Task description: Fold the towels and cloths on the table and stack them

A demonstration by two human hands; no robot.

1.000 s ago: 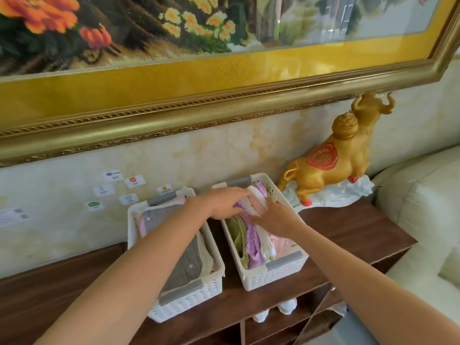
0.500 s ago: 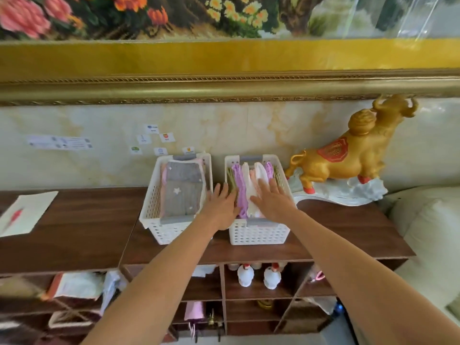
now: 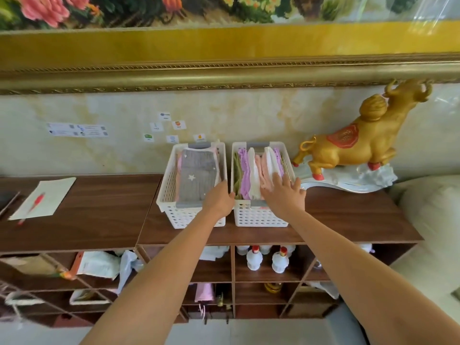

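Observation:
Two white perforated baskets stand side by side on the dark wooden table. The left basket holds flat folded cloths with a grey star-print cloth on top. In the right basket, folded cloths in green, purple, white and pink stand on edge in a row. My left hand is at the gap between the baskets, its fingers bent down over the left basket's right rim and hidden. My right hand lies flat with spread fingers on the pink and white cloths.
A golden ox figurine stands just right of the baskets against the wall. A sheet of paper with a red pen lies at the table's left end. Open shelves with white bottles are below. A pale sofa is on the right.
The view has pulled back and squared up to the table. My left hand slid left off the right basket's cloths to the left basket's rim. My right hand shifted right on the cloths.

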